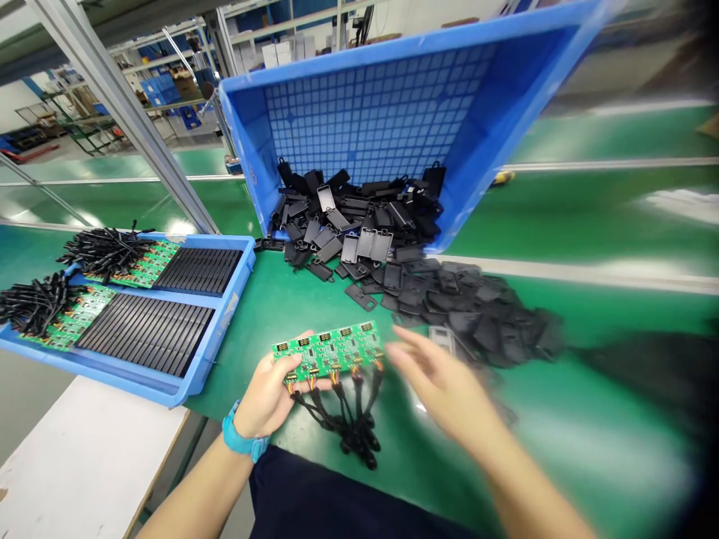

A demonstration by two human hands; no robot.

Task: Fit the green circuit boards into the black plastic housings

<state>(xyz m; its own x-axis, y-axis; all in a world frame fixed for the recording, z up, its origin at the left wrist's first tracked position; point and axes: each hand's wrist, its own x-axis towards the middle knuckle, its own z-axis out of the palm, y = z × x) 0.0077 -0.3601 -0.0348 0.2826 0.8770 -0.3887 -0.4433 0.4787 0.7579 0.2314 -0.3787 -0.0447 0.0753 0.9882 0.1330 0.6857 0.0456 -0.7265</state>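
My left hand [275, 393], with a blue band at its wrist, grips the left end of a green circuit board panel [331, 353], thumb on top and fingers beneath. The panel carries several small digit displays along its far edge. Black cables [351, 427] with coloured wire ends hang from its near edge and bunch over the table. My right hand [430, 367] is just off the panel's right end, its fingers stretched out and slightly blurred, with nothing seen in them. Beyond it lies a heap of flat black plastic covers [477, 307].
A large blue crate [239, 142] lies tipped on its side, black plastic cases [348, 217] spilling out onto the green table [241, 322]. At left, a blue tray [196, 382] holds more wired boards and rows of black cases. A metal post [129, 112] slants behind it.
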